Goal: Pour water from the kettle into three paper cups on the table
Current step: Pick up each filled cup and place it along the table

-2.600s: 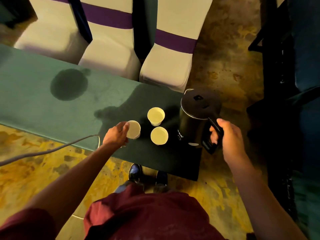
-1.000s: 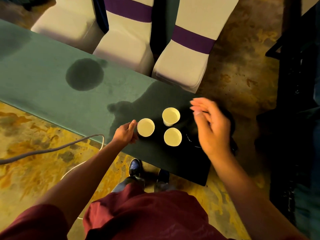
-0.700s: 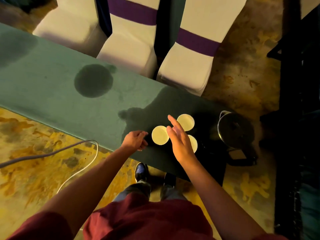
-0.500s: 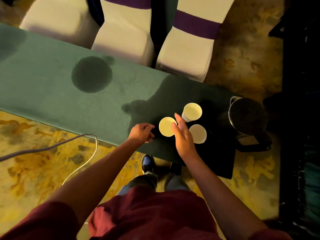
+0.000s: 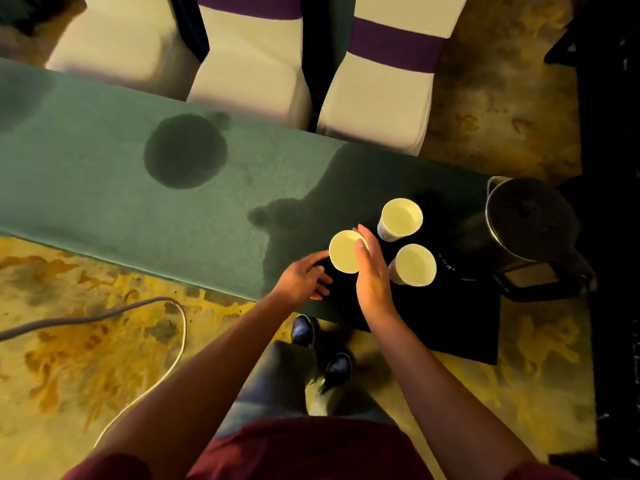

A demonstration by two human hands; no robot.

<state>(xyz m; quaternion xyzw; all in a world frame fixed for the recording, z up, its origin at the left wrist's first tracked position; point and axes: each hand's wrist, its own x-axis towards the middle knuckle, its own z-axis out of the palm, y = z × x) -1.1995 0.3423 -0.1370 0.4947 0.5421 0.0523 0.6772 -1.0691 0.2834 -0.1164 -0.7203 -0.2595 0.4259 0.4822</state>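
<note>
Starting at the left, we see a dark round wet patch (image 5: 185,150) on the green table (image 5: 86,188), a sign that this cloth soaks up whatever lands on it. Our left hand (image 5: 300,279) lies on the table just beside the nearest paper cup (image 5: 343,251), fingers spread and loose, gripping nothing. Our right hand (image 5: 372,271) stands edge-on between that cup and the front cup (image 5: 414,265), fingers straight and touching the near cup's rim, holding nothing either. The far cup (image 5: 401,218) stands close behind them (all three look pale inside, and we cannot tell how full they are).

The kettle (image 5: 530,220) sits at the right end of the table, well apart from both hands, right by the table's corner.

We judge the main risk to be a tip: the cups are light and crowded, so a nudge from the straight fingers could topple one against its neighbour. A careless reach for the kettle could also push it off that corner.
</note>
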